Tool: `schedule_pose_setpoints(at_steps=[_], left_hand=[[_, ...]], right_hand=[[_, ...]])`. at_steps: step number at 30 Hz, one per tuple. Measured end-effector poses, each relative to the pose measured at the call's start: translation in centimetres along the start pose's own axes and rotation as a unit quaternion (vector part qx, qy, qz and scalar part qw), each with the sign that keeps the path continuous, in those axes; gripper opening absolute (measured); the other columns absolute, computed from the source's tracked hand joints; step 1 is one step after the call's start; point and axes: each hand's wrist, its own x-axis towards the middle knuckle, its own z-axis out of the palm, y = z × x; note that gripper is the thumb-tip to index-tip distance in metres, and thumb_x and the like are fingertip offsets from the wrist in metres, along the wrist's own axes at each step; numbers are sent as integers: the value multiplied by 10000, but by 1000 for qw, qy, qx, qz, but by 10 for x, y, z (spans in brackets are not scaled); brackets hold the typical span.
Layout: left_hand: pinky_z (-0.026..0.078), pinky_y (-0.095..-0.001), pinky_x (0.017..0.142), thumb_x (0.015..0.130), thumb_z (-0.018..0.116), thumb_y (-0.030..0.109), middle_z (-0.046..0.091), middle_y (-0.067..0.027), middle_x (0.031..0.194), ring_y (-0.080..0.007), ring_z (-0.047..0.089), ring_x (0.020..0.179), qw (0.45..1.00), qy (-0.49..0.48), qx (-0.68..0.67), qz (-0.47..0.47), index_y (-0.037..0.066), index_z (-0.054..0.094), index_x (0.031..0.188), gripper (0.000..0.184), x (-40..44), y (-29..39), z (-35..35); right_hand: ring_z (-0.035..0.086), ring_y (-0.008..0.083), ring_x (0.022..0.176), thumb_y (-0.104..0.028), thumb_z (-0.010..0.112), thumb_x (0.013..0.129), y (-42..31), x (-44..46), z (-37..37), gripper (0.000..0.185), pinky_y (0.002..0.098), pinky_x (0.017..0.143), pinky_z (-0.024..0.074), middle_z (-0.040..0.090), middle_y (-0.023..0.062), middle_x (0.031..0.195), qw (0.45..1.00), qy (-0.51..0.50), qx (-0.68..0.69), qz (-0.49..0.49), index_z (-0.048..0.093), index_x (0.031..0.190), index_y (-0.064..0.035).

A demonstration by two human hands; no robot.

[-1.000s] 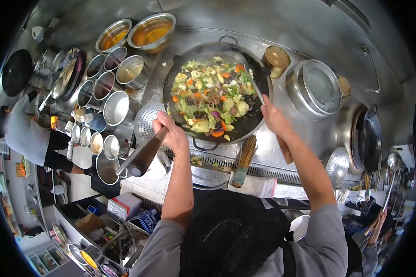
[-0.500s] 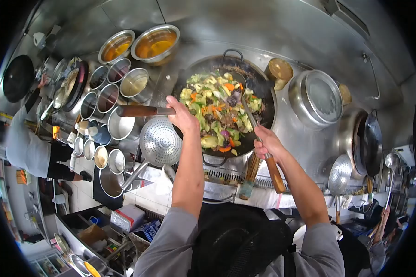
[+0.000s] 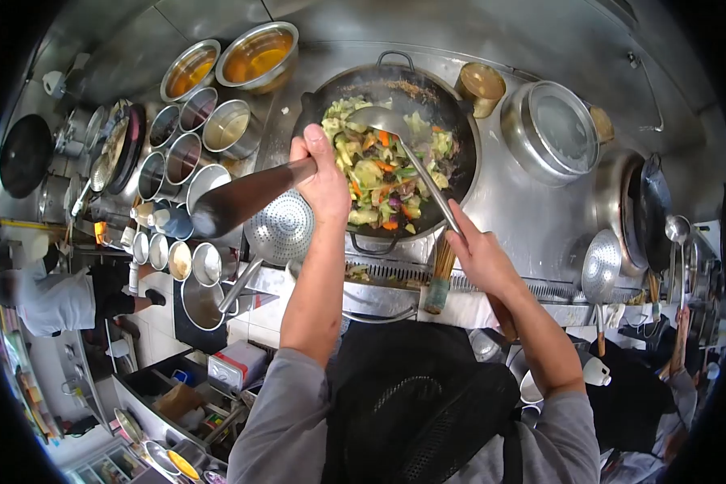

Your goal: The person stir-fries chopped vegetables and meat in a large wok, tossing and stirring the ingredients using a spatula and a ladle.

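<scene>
Ladle (image 3: pixel 429 184) swung left over vegetables (image 3: pixel 373 171) | left fingers (image 3: pixel 300 151) closed round handle (image 3: pixel 246 198) | right fingers (image 3: pixel 465 223) grip ladle

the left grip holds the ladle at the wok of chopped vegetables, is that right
Wrong side: the head view shows the right grip holding the ladle at the wok of chopped vegetables. The left grip is around a brown handle.

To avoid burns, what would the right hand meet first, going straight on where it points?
Probably the near rim of the wok; depth is unclear, so the right hand might pass above it toward the vegetables.
</scene>
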Motion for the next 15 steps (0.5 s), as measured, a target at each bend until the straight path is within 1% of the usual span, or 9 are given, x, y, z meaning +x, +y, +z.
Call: schedule_pose_setpoints(at_steps=[1,2,5,6,8,10,12,14,15], left_hand=[[282,-278,610,1093,610,367,398,45,700,-76,334,661,999,-17,30,7,114,403,776,455,-4,5,0],[282,-278,610,1093,610,367,398,45,700,-76,334,661,999,-18,32,6,114,403,776,455,-6,6,-3],[304,-264,597,1088,615,360,459,38,699,-60,368,659,992,-85,88,13,96,438,763,455,-12,13,-14],[304,-264,597,1088,615,360,459,38,699,-60,368,659,992,-88,88,11,96,438,763,455,-11,15,-17],[312,-256,602,1090,613,343,492,37,695,-56,388,657,978,-138,155,34,86,463,749,453,-6,20,-25],[319,-248,590,1086,616,296,523,32,687,-50,404,640,975,-165,127,71,68,506,735,433,6,20,-30],[313,-245,577,1085,614,275,526,30,680,-51,403,626,965,-183,171,77,61,512,733,424,23,22,-39],[312,-238,583,1086,612,279,510,30,685,-50,405,637,963,-197,152,105,56,524,747,416,48,13,-40],[345,-296,576,1070,629,326,477,-15,657,-86,398,633,962,-198,164,87,32,518,740,456,62,7,-39]], right_hand=[[685,499,720,-281,599,1054,-3,-5,-6,623,552,679,535,692,306,802,999,-7,-30,9,380,1623,-156],[685,499,720,-281,599,1054,-1,-8,-9,623,552,679,535,692,306,802,999,-8,-29,9,380,1623,-156],[690,473,707,-255,662,1014,12,-22,-19,652,565,664,547,709,248,780,992,47,-118,-9,408,1613,-283],[690,473,707,-255,662,1014,19,-26,-22,652,565,664,547,709,248,780,992,48,-117,-6,408,1613,-283],[685,452,675,-229,684,996,32,-37,-28,662,548,651,558,717,221,789,978,96,-180,-51,431,1601,-315],[686,427,665,-221,704,980,29,-51,-46,650,532,640,561,718,199,795,975,119,-176,-60,474,1577,-334],[694,411,678,-213,716,968,21,-68,-74,629,518,648,568,713,183,791,959,95,-265,-44,515,1552,-329],[699,403,685,-215,716,962,8,-85,-103,622,512,656,572,709,175,787,952,76,-296,-26,526,1544,-327],[703,395,692,-216,717,957,-1,-91,-114,616,505,664,576,706,166,783,944,53,-325,-12,537,1537,-324]])
